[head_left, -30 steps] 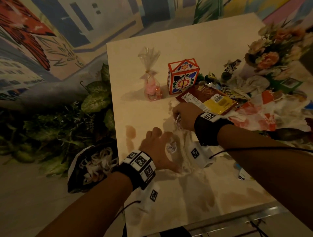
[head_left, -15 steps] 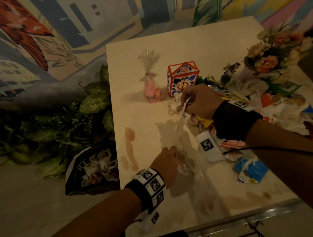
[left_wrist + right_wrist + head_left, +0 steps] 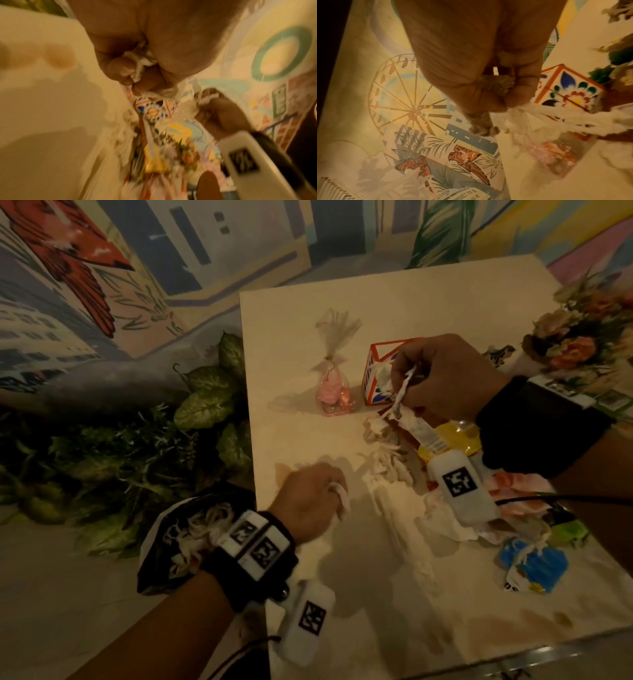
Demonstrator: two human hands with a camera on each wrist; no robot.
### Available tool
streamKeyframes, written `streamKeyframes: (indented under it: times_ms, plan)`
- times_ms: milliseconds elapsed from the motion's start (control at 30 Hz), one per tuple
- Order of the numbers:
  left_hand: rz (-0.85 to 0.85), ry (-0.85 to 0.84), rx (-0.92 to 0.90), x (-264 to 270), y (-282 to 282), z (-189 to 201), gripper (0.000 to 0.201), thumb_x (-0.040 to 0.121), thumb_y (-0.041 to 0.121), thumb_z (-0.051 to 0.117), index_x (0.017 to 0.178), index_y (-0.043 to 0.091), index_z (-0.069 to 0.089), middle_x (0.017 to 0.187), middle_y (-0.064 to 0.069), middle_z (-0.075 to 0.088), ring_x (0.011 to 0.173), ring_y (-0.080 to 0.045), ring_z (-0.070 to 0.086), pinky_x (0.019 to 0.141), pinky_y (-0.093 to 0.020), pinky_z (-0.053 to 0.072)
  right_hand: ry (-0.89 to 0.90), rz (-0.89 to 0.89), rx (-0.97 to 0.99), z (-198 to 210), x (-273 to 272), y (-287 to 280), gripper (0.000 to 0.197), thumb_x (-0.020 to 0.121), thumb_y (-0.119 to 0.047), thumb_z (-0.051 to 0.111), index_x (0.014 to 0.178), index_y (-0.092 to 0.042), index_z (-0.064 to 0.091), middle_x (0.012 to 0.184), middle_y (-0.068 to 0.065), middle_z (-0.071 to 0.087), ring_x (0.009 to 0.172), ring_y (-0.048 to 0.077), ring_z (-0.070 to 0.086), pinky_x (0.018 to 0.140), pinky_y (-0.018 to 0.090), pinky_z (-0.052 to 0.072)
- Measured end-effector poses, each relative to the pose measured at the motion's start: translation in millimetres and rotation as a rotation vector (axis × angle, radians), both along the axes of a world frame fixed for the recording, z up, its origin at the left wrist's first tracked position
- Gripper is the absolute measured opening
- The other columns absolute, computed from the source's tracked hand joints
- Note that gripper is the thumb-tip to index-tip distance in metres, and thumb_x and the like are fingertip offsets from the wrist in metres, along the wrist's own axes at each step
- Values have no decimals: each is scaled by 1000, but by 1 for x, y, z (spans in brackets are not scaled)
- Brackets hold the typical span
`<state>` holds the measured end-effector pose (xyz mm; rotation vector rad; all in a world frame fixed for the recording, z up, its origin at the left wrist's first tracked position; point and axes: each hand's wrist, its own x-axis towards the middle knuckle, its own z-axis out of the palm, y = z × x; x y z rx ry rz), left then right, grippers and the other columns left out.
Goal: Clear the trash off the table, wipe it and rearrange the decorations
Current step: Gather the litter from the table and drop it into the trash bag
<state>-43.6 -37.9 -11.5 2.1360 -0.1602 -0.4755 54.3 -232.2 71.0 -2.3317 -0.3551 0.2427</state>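
Observation:
A thin, see-through white plastic bag is stretched between both hands over the pale table. My left hand stays low near the table's left edge, fingers curled round one twisted end of the bag. My right hand is raised in front of the colourful patterned box and grips the other twisted end. Crumpled tissues, a yellow and red wrapper and a blue wrapper lie on the table to the right.
A cellophane favour bag of pink sweets stands left of the box. A flower bouquet sits at the far right. Brown stains mark the near corner. A black bag holding trash lies on the floor beside leafy plants.
My right hand has lifted its end of the bag up and away towards the patterned box, drawing the bag out. My left hand has kept its grip low near the left edge.

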Motion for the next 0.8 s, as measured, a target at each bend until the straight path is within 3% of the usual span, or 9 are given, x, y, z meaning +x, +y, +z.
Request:
streamKeyframes:
  times_ms: [100,200,267,367,433,633,733,800]
  plan:
    - [195,4,-140,15,44,14,32,73,-11,48,54,14,55,43,10,49,39,0,43,42,-14,32,-57,28,4,13,5,22,28,66,12,65,64,-15,58,62,8,61,46,4,55,47,11,46]
    - [367,1,-210,28,92,16,27,74,-9,46,56,8,55,45,-2,44,37,-10,36,41,-16,25,-62,61,79,25,6,52,27,67,12,67,66,-14,59,69,17,65,58,20,63,57,30,56]
    - [467,1,-201,37,128,9,27,76,-9,44,56,7,54,47,-9,41,39,-16,33,43,-18,24,-18,84,145,25,6,80,27,67,14,66,67,-12,60,65,13,63,54,18,61,52,26,55]
    - [555,-10,-101,44,188,-12,24,74,-6,46,56,7,55,44,0,44,42,-17,37,43,-22,27,85,139,185,8,5,135,27,67,16,62,66,-11,59,51,-1,60,43,9,57,46,21,51]
    - [592,18,23,41,224,-31,23,75,-8,48,58,5,57,51,-2,49,50,-17,44,46,-24,32,171,172,187,-14,2,176,24,67,15,61,67,-9,59,46,-4,60,41,9,58,46,21,50]
    - [451,178,451,20,311,-123,16,87,8,51,72,10,58,84,-9,57,78,-26,51,64,-27,34,480,160,202,-102,-19,291,26,71,14,60,65,-12,57,46,-5,57,42,8,55,47,24,50]
    - [357,243,432,2,338,-186,29,93,24,43,93,1,61,96,-11,59,92,-28,56,69,-26,34,591,97,182,-150,-33,331,23,75,11,61,67,-10,55,61,8,56,51,16,55,51,29,51]
    - [291,290,347,-8,352,-229,33,92,29,42,112,13,62,112,1,61,104,-16,57,81,-24,42,651,31,145,-181,-42,346,23,76,9,62,67,-11,55,65,10,56,53,18,56,48,28,52]
